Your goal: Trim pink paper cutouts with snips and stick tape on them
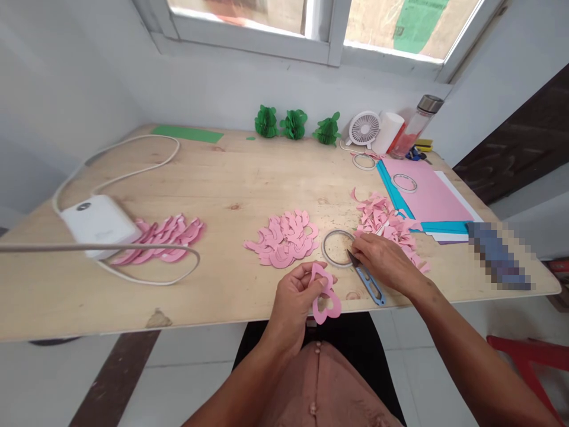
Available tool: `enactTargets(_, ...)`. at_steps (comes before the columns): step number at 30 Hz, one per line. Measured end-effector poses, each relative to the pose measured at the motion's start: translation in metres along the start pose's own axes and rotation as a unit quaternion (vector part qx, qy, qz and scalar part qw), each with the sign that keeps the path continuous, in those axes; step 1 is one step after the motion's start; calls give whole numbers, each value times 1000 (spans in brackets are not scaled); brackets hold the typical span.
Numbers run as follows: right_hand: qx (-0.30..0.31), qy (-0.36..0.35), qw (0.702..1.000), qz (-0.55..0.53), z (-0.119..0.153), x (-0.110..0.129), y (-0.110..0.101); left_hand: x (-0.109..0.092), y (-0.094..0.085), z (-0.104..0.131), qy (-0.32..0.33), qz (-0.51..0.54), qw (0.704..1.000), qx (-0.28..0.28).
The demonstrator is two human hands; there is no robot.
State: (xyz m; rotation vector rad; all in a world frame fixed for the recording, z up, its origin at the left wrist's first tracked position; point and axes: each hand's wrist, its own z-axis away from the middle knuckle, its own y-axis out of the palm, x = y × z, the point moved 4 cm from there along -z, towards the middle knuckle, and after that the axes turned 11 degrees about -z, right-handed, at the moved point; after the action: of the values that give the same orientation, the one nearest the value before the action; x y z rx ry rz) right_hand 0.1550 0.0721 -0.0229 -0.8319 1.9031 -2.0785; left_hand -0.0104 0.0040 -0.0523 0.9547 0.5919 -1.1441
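My left hand (294,299) pinches a pink paper cutout (331,303) with rounded lobes and openings, near the table's front edge. My right hand (377,255) is closed at the right side of a tape roll (329,256); whatever its fingertips hold is too hidden to make out. Just below that hand lie blue-handled snips (370,284), their dark tip over the roll's edge. Pink scraps (377,213) are heaped behind and beside my right hand. Left of the roll is a pile of curved pink cutouts (282,240).
A white box (100,222) with a cable partly covers more pink pieces (171,237) at the left. Green paper ornaments (293,124), a small fan (364,128) and a bottle (415,127) stand at the back. Pink sheets (438,198) lie at the right.
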Motion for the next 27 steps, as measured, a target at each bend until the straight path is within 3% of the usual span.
enactTargets(9, -31, -2, 999, 24, 8, -3, 11, 1, 0, 0, 6, 0, 1000, 5)
enactTargets(17, -109, 35, 993, 9, 21, -9, 17, 4, -1, 1, 10, 2, 1000, 16)
enactTargets(27, -189, 35, 976, 100, 25, 3, 26, 4, 0, 3, 6, 3, 1000, 10)
